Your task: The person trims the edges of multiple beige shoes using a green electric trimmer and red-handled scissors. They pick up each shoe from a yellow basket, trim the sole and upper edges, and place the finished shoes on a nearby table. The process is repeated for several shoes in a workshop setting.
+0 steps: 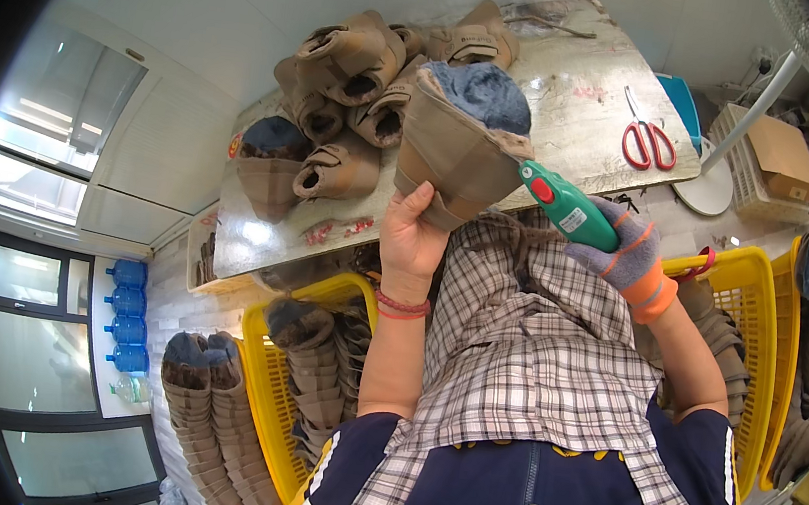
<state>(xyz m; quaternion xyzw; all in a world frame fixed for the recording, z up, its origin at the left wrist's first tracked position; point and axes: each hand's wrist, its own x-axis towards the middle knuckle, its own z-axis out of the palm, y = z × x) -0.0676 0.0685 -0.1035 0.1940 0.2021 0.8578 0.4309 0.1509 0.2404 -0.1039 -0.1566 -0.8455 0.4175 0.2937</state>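
My bare left hand (414,234) grips the lower part of a brown shoe upper (456,154) lined with blue-grey fleece, holding it up over the near edge of the table. A grey and orange glove covers my right hand (627,253), which is wrapped round a green handheld power tool (569,207) with a red button. The tool's front end meets the right side of the upper, near its fleece rim; its working tip is too small to make out. More brown uppers (352,57) lie piled on the table behind and left of my left hand.
Red-handled scissors (648,146) lie on the worn table (582,93) at the right. Yellow baskets (258,356) with stacked uppers flank my lap, and further stacks (216,421) stand at the left. Beyond the table's right end are a white fan stand (706,192) and a cardboard box (783,156).
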